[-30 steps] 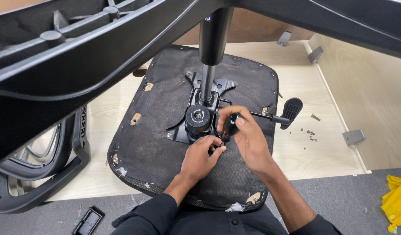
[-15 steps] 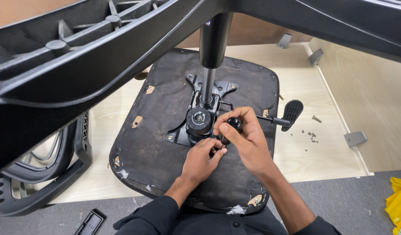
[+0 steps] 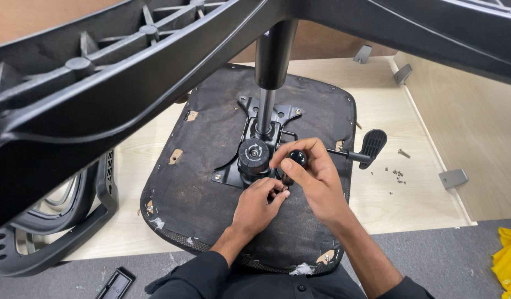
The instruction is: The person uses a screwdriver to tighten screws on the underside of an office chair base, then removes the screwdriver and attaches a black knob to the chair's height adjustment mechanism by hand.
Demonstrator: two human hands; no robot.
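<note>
- Right hand: grip pinched around the round black handle of a screwdriver, thumb and fingers wrapped about its top; the shaft points down and is hidden behind the fingers.
- Left hand: fingertips pressed together just below the screwdriver, at the edge of the metal mechanism plate; whether they pinch something small cannot be told.
- Mechanism plate: black, fixed at the middle of the upturned seat underside, bearing a round black knob beside the hands.
- Gas column: rises upright from the plate to the chair base, which spans the top of the view.
- Lever paddle: projects right from the plate.
- Seat underside: worn black fabric, lying on a pale wooden floor panel; loose screws lie scattered well right of it.
</note>
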